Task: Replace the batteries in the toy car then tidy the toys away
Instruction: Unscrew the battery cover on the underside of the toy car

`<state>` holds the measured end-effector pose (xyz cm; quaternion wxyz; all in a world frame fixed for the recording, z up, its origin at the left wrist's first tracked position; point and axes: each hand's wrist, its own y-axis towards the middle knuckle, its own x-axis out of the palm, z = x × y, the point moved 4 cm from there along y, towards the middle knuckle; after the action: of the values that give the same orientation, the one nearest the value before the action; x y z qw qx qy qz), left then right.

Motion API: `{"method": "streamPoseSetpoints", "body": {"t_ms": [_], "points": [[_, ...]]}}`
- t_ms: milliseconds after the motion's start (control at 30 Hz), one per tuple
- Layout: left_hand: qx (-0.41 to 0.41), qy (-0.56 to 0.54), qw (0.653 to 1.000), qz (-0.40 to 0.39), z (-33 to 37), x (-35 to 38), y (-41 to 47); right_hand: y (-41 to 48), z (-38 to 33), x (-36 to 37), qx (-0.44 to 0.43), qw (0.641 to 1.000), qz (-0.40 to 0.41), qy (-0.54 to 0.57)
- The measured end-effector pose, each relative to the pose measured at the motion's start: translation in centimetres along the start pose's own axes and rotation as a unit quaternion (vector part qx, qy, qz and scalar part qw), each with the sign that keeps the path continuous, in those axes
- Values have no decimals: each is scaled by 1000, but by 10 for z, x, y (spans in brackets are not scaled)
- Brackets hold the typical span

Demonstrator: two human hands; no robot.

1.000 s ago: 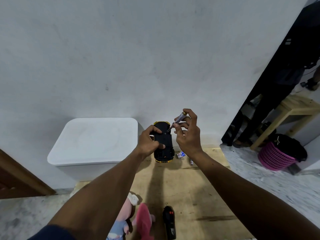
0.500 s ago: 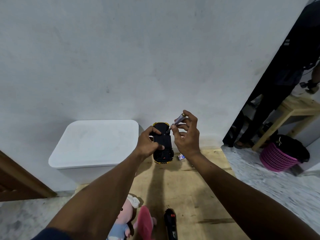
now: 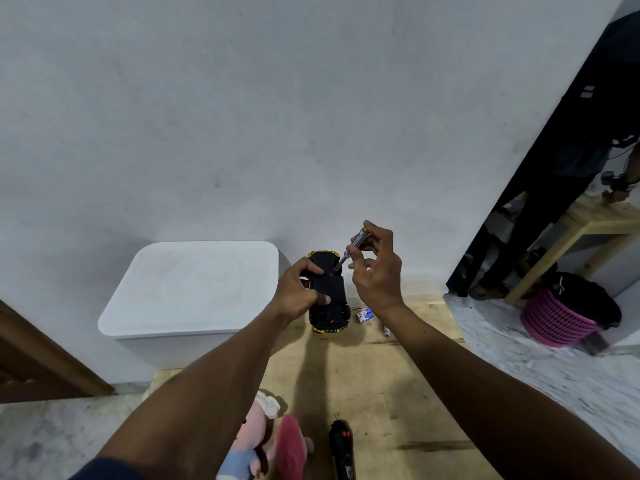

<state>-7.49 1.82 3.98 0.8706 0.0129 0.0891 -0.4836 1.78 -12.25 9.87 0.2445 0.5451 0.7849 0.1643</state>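
1. Toy car (image 3: 334, 308), black with yellow trim, is held belly-up in the air above the wooden board (image 3: 381, 393), close to the wall.
2. The left hand (image 3: 299, 294) grips it round the middle, fingers curled over one side and thumb pressed on the underside, covering part of it.
3. The right hand (image 3: 377, 275) pinches a screwdriver (image 3: 349, 251) between thumb and fingertips. Its tip touches the underside near the car's far end.
4. Batteries (image 3: 365, 315) lie on the board just beside the car's near end, and one more small battery (image 3: 387, 330) lies a little apart from them.
5. A white lidded box (image 3: 194, 285) stands to the left against the wall.
6. Between the forearms, a pink plush toy (image 3: 256, 441) and a black remote control (image 3: 341, 448) lie on the board. The left forearm hides part of the plush.
7. Far right, a pink basket (image 3: 557, 323) sits beside a wooden table (image 3: 595, 223).
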Motion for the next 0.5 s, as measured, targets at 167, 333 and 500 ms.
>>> {"method": "streamPoseSetpoints", "body": {"t_ms": [167, 333, 500], "points": [[2, -2, 1000, -2, -3, 0, 3, -1, -3, 3, -10, 1000, -21, -4], [2, 1, 1000, -4, -3, -2, 2, 0, -8, 5, -26, 999, -23, -3], [6, 4, 1000, -4, 1, -4, 2, 6, -13, 2, -54, 998, -2, -23]]}}
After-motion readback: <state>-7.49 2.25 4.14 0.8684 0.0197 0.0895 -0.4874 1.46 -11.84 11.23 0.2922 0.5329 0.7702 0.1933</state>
